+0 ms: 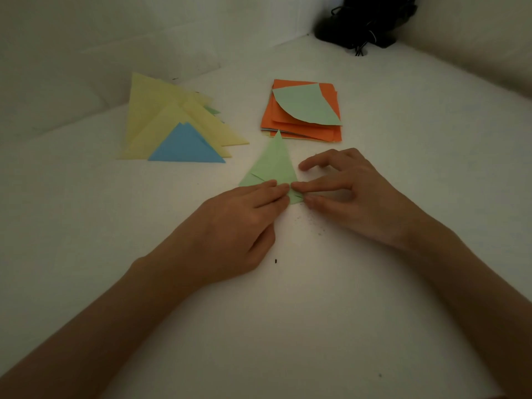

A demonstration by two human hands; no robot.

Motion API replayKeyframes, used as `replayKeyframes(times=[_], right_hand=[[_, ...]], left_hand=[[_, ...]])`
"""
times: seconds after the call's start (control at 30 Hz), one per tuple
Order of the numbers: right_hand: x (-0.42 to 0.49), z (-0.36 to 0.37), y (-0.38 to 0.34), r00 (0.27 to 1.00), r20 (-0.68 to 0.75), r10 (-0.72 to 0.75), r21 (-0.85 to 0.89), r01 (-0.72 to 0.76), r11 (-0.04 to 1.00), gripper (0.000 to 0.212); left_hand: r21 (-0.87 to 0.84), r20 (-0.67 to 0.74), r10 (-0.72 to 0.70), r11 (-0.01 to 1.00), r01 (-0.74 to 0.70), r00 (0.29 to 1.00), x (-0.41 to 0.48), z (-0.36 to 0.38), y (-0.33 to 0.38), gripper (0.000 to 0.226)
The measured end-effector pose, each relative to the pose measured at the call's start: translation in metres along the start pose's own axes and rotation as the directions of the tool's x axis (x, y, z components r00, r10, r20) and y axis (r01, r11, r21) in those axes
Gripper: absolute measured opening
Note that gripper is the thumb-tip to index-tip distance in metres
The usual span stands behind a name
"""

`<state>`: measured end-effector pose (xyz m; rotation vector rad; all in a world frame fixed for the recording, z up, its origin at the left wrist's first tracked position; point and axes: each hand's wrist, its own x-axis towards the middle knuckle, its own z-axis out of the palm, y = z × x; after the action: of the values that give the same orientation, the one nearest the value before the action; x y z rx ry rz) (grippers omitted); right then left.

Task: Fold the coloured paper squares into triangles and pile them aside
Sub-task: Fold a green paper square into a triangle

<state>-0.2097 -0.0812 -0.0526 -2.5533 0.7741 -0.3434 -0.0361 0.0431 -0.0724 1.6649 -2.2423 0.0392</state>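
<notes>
Pressing down on the near edge of the green triangle [273, 165], both hands meet at the centre of the frame, and the paper's long axis runs away from them, its sharp tip pointing up the frame toward the stack of orange squares [288, 131]. The left hand [241, 214] lies flat with straight fingers, holding the lower edge against the white table [288, 312]. The right hand [354, 194] has its index finger and thumb closed on the lower right corner, seemingly pinching it, while its other fingers curl loosely above the surface. The pile of folded triangles [172, 122], yellow with a blue triangle [185, 146] in front, sits in the upper left of the frame, on the left hand's side, so that hand looks better placed to carry the piece over. Nothing lies between the green piece and that pile. A curled green sheet [305, 106] tops the orange stack just beyond the triangle's tip. A dark bundle [365, 21] sits in the upper right corner, well apart, and small dark specks [315, 223] dot the table below the right hand.
</notes>
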Motion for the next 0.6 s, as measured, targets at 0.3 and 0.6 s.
replayKeyframes(times=[0.3, 0.6], right_hand=[[0.001, 0.016, -0.01, 0.976, -0.182, 0.116, 0.096, -0.099, 0.99, 0.011], [0.0, 0.015, -0.011, 0.987, -0.119, 0.107, 0.09, -0.096, 0.991, 0.011]], left_hand=[[-0.004, -0.02, -0.009, 1.0, 0.009, 1.0, -0.001, 0.0, 0.004, 0.045], [-0.034, -0.021, -0.019, 0.999, 0.018, 1.0, -0.003, -0.001, 0.0, 0.044]])
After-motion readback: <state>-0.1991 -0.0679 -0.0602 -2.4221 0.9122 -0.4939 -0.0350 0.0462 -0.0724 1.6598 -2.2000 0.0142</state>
